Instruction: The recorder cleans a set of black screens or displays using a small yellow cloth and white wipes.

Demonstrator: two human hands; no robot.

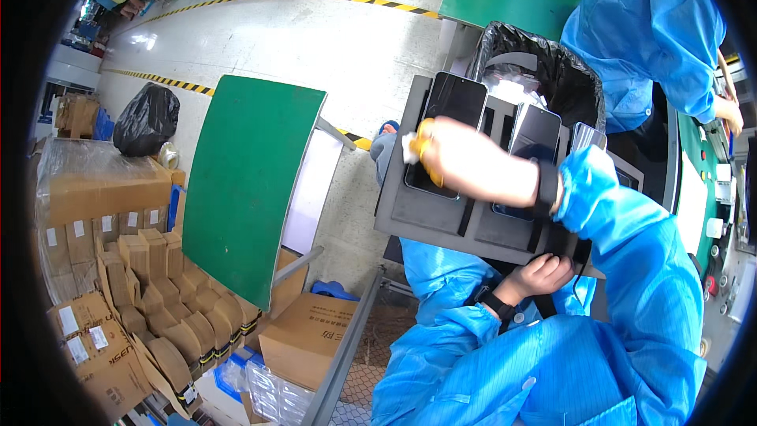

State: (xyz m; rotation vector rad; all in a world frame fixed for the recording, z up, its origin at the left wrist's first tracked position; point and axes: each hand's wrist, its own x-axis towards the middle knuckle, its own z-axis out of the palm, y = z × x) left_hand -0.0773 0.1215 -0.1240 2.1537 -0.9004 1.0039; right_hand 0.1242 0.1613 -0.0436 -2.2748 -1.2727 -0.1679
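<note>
Phones (460, 99) are lying face up in a dark tray (394, 211), its recesses presumably keeping them apart. Over the leftmost one, the right hand (460, 151), yellow-covered at the fingertips, is pinching a white wad (409, 150), perhaps for wiping. Farther right, the left hand (544, 274) is resting curled at the tray's near edge, possibly steadying it; whether it is gripping, I cannot tell.
</note>
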